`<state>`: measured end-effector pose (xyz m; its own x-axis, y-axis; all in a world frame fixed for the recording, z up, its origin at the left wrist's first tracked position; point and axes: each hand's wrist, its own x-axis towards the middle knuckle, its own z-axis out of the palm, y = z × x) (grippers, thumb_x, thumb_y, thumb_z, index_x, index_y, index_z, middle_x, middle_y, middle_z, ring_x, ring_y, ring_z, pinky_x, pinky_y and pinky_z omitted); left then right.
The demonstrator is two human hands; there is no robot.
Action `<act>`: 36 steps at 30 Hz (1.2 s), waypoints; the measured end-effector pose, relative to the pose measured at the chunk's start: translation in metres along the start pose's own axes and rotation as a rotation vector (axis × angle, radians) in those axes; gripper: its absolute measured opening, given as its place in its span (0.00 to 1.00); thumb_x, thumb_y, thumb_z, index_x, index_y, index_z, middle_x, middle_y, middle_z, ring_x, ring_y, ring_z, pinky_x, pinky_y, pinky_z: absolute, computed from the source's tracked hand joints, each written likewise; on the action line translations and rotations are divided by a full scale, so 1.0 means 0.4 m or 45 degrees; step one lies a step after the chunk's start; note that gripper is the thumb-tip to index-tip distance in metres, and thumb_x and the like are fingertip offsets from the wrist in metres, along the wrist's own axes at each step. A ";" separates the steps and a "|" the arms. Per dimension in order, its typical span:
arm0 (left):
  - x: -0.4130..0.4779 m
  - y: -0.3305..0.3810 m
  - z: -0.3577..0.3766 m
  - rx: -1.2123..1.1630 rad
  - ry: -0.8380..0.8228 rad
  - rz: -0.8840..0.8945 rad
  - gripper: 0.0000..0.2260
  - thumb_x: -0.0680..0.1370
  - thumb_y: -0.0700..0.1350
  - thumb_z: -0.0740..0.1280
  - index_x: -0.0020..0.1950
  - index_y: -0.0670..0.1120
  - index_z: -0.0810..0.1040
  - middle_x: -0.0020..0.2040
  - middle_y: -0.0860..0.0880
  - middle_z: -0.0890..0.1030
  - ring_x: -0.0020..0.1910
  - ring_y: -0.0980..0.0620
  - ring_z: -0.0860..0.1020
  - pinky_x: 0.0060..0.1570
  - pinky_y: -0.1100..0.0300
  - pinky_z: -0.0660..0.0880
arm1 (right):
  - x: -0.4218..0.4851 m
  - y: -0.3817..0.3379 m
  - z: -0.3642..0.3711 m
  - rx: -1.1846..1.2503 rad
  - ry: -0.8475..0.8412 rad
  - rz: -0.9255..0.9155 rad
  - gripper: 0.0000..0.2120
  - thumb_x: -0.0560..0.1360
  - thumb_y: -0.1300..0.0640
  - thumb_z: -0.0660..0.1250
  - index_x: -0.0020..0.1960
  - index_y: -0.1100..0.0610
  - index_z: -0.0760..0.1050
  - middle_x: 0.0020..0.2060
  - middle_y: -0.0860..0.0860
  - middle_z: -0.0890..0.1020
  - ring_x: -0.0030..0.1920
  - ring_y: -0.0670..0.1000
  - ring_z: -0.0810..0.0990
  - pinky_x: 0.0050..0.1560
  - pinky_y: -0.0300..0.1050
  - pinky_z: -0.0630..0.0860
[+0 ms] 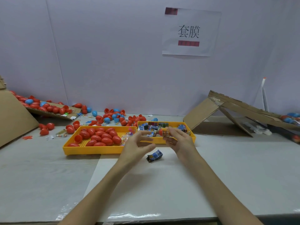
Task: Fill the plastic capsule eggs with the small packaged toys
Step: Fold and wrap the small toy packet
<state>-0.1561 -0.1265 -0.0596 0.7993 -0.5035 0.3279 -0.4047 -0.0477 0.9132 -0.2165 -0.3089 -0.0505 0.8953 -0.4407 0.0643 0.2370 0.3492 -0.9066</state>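
Note:
My right hand (177,140) holds a red capsule egg (164,132) wrapped in printed film, raised in front of the right yellow tray (192,136), which holds several small packaged toys (150,129). My left hand (138,144) hovers just left of it with fingers loosely curled and nothing in them. One blue packaged toy (155,155) lies on the table below my hands. The left yellow tray (90,150) holds several red capsule eggs (100,137).
Many loose red and blue eggs (113,116) are scattered along the back wall and on a cardboard flap (53,113) at left. A tilted cardboard box (227,114) stands at right. A paper sign (190,32) hangs on the wall.

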 end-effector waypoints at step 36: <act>-0.012 -0.046 0.023 0.628 -0.201 0.148 0.20 0.75 0.40 0.75 0.64 0.52 0.75 0.48 0.53 0.81 0.46 0.56 0.81 0.46 0.62 0.80 | 0.003 0.025 -0.012 -1.350 -0.305 -0.085 0.10 0.72 0.56 0.77 0.39 0.58 0.78 0.29 0.49 0.82 0.26 0.43 0.76 0.28 0.36 0.69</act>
<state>-0.1566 -0.1309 -0.0802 0.6753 -0.6519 0.3451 -0.6780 -0.3643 0.6384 -0.2149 -0.3098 -0.0615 0.9702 -0.2197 0.1025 -0.0550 -0.6113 -0.7895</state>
